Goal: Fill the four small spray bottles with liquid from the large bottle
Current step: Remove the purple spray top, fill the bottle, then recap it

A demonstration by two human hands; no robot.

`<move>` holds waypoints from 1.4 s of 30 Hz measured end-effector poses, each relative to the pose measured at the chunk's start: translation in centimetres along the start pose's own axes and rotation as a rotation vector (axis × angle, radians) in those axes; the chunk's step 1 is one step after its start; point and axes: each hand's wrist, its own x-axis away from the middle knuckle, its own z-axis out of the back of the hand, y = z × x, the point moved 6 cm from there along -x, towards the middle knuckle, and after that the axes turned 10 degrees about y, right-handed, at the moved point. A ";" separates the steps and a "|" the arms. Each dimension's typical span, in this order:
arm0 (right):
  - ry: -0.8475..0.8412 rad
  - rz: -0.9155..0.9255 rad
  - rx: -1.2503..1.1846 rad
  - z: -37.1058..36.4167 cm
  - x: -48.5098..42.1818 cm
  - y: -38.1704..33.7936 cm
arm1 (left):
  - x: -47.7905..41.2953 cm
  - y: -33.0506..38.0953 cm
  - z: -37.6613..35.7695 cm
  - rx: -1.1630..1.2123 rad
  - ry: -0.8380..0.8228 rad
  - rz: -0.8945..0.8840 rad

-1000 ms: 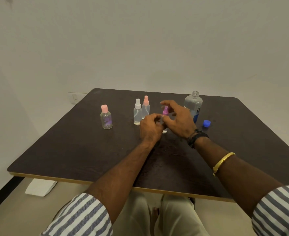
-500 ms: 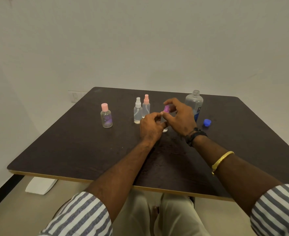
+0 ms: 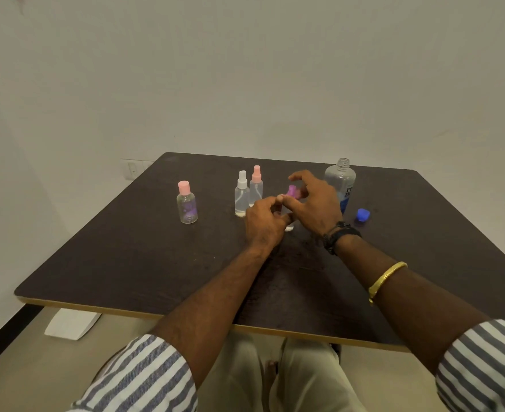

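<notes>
At the table's middle, my left hand [image 3: 264, 223] grips the body of a small clear spray bottle whose base [image 3: 288, 228] shows below my fingers. My right hand [image 3: 315, 203] pinches its purple spray top [image 3: 292, 191] between thumb and fingers. Two more spray bottles stand just left: one with a white top [image 3: 241, 195] and one with a pink top [image 3: 256, 185]. A rounder small bottle with a pink cap [image 3: 187, 203] stands further left. The large clear bottle [image 3: 341, 184] stands uncapped behind my right hand, with its blue cap [image 3: 363, 215] on the table beside it.
The dark table [image 3: 156, 263] has a light wooden front edge. A white wall is close behind, with a socket plate [image 3: 132, 168] at the left. A white paper [image 3: 71, 324] lies on the floor under the table's left corner.
My right hand's fingers have turned around the purple top, with the index finger lifting off. The left hand has kept its hold on the bottle. The other bottles have not moved.
</notes>
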 end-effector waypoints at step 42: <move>0.004 -0.129 -0.363 -0.4 0.6 0.2 | -0.5 -0.7 1.3 -0.025 0.024 -0.021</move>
